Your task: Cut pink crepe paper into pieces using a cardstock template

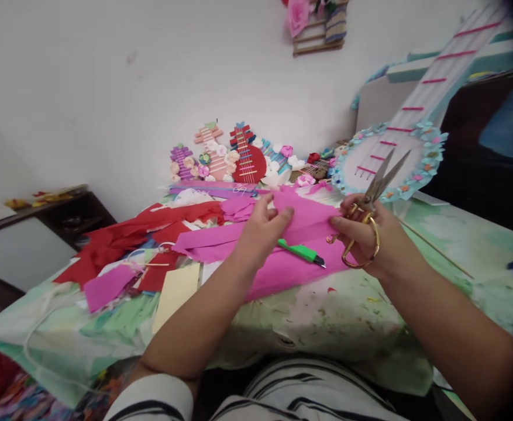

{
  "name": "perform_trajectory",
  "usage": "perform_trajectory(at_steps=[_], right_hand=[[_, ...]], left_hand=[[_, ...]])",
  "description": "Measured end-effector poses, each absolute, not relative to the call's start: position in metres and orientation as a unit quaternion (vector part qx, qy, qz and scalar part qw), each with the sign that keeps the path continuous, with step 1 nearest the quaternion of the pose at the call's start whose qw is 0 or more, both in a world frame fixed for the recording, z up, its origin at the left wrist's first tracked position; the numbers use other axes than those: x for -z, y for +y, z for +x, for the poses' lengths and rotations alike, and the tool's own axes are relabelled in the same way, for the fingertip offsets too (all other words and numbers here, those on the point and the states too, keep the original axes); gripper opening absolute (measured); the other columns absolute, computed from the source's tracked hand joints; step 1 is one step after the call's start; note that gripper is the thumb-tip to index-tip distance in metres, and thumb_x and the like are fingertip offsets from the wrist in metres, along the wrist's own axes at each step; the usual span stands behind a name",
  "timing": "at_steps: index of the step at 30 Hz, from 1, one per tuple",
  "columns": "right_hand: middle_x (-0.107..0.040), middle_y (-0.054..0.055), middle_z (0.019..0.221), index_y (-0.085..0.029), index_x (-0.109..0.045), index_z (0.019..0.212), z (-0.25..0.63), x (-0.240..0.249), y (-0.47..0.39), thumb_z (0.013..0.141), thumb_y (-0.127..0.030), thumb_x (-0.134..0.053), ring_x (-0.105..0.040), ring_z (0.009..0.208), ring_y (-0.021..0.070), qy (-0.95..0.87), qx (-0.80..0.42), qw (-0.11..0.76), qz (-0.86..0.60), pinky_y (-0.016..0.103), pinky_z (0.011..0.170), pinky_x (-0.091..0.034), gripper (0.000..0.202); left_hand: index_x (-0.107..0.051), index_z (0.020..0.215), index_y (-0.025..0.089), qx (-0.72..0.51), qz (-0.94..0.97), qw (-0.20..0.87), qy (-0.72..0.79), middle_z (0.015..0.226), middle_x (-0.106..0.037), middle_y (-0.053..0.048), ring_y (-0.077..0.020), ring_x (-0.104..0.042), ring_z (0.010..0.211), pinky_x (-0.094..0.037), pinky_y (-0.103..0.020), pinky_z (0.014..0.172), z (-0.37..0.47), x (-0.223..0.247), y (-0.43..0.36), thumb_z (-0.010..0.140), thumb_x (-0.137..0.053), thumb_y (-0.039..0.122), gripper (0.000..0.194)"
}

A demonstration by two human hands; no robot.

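Note:
A strip of pink paper [311,215] is stretched between both hands above the table. My left hand [262,231] pinches its left end between thumb and fingers. The right end is pinched by my right hand [365,234], which also has gold-handled scissors [381,181] hooked on its fingers, blades parted and pointing up. Under the hands lies a larger pink sheet [278,275], with a green utility knife [302,251] on it, its blade toward the right.
Red paper [120,234] and a yellow card [176,292] lie on the left. Small decorated instrument models [247,164] stand against the wall. A large white one with blue flowers [390,155] rises at the right, near a thin stick [436,248].

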State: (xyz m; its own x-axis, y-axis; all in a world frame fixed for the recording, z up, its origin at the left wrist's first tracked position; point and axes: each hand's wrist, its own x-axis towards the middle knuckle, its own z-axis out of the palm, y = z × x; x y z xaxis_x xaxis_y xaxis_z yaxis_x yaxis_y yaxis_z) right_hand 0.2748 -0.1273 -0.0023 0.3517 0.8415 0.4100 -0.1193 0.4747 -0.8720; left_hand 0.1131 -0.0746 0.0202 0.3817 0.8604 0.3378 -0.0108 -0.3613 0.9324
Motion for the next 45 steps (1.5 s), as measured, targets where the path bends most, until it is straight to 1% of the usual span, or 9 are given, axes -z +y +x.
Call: perform_trajectory(at_steps=[4,6,8,10,13,20,25,33,45], right_hand=[[-0.044,-0.006,0.065,-0.021,-0.048,0.082,0.256,-0.008,-0.124,0.056,-0.021,-0.069,-0.046,0.054,0.0062,-0.476,-0.357,0.704,-0.388,0.022,0.05,-0.041,0.033],[-0.046,-0.006,0.065,-0.021,-0.049,0.083,0.245,-0.012,-0.125,0.057,-0.021,-0.069,-0.047,0.055,0.0059,-0.488,-0.36,0.689,-0.396,0.021,0.051,-0.04,0.032],[-0.047,-0.005,0.066,-0.021,-0.05,0.085,0.236,-0.014,-0.125,0.059,-0.022,-0.068,-0.048,0.058,0.0067,-0.504,-0.37,0.674,-0.393,0.022,0.053,-0.041,0.032],[-0.048,-0.004,0.068,-0.022,-0.05,0.087,0.229,-0.015,-0.123,0.059,-0.024,-0.067,-0.049,0.06,0.0083,-0.522,-0.379,0.656,-0.391,0.024,0.056,-0.042,0.033],[-0.047,-0.004,0.068,-0.022,-0.051,0.086,0.226,-0.013,-0.118,0.057,-0.025,-0.068,-0.049,0.059,0.0087,-0.538,-0.36,0.642,-0.411,0.024,0.053,-0.041,0.034],[-0.049,-0.003,0.063,-0.021,-0.051,0.084,0.224,-0.014,-0.114,0.058,-0.032,-0.066,-0.049,0.053,0.0097,-0.571,-0.308,0.578,-0.495,0.024,0.049,-0.04,0.032],[-0.048,-0.004,0.059,-0.021,-0.052,0.086,0.242,-0.02,-0.123,0.064,-0.043,-0.059,-0.042,0.048,0.0076,-0.628,-0.152,0.512,-0.566,0.022,0.045,-0.033,0.031],[-0.055,0.001,0.066,-0.023,-0.056,0.084,0.296,-0.021,-0.137,0.067,-0.058,-0.049,-0.047,0.055,0.0139,-0.729,0.259,0.183,-0.607,0.025,0.048,-0.031,0.039],[-0.06,0.006,0.078,-0.021,-0.055,0.093,0.295,-0.032,-0.144,0.076,-0.048,-0.041,-0.052,0.076,0.0204,-0.721,0.392,0.106,-0.561,0.027,0.057,-0.032,0.035]], left_hand=[[-0.028,0.127,0.024,-0.518,0.784,0.09,0.329,0.135,-0.024,-0.013,-0.0332,-0.019,0.123,-0.024,-0.05,0.095,0.088,-0.024,-0.092,0.057,-0.067,0.051,0.085],[-0.04,0.12,0.023,-0.473,0.821,-0.002,0.32,0.133,-0.029,-0.011,-0.0339,-0.015,0.125,-0.018,-0.052,0.098,0.081,-0.027,-0.095,0.059,-0.066,0.05,0.072],[-0.054,0.105,0.021,-0.424,0.859,-0.017,0.287,0.118,-0.048,-0.008,-0.0289,-0.03,0.119,-0.021,-0.048,0.098,0.078,-0.026,-0.093,0.068,-0.062,0.039,0.042],[-0.061,0.09,0.019,-0.409,0.877,0.014,0.251,0.095,-0.061,-0.004,-0.0214,-0.048,0.101,-0.031,-0.039,0.094,0.076,-0.023,-0.087,0.075,-0.056,0.027,0.017],[-0.063,0.083,0.019,-0.418,0.864,0.106,0.262,0.079,-0.063,-0.003,-0.0171,-0.055,0.08,-0.041,-0.03,0.077,0.074,-0.016,-0.081,0.077,-0.053,0.025,0.013],[-0.064,0.081,0.022,-0.426,0.831,0.215,0.286,0.077,-0.064,-0.001,-0.0151,-0.055,0.073,-0.039,-0.022,0.065,0.07,-0.007,-0.082,0.077,-0.052,0.028,0.014],[-0.062,0.072,0.019,-0.389,0.818,0.266,0.33,0.065,-0.059,0.001,-0.0126,-0.051,0.06,-0.036,-0.021,0.054,0.065,-0.012,-0.081,0.075,-0.051,0.031,0.017],[-0.059,0.064,0.016,-0.409,0.735,0.437,0.318,0.055,-0.047,0.004,-0.0065,-0.04,0.049,-0.03,-0.017,0.046,0.056,-0.026,-0.08,0.071,-0.056,0.033,0.019],[-0.06,0.061,0.015,-0.363,0.715,0.514,0.306,0.055,-0.049,0.003,-0.0066,-0.041,0.049,-0.031,-0.018,0.045,0.063,-0.028,-0.082,0.064,-0.062,0.036,0.021]])
